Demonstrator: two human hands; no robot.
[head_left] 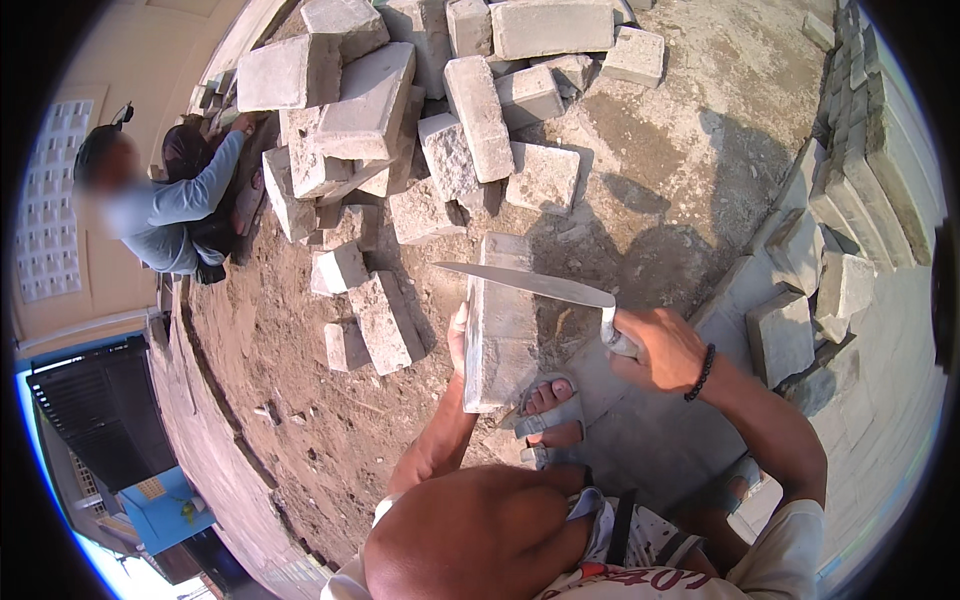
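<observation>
My bare knee [470,520] fills six o'clock, nearest to me, and just beyond it, at five, is my sandaled foot [552,408]. The grey concrete block [502,345] is near the middle of my view, just past that foot, its long axis running almost straight from twelve to six. My left hand [458,340] is against its nine-o'clock side; most of those fingers are hidden, so I cannot tell how far they close. My right hand [657,350], with a dark beaded bracelet [703,373] at the wrist, has its fingers wrapped round the handle of a trowel [545,284]. The blade lies across the block's long axis in my view, its tip pointing between nine and ten; I cannot tell whether it touches. Past the block at nine, a few loose blocks [387,322] lie on the dirt, while others, tilted, sit at three. Farther off, a jumbled heap [365,105] spreads from eleven to twelve, stacked slabs [875,190] stand between two and three, and another person [165,220] in a blue-grey top is between nine and ten.
</observation>
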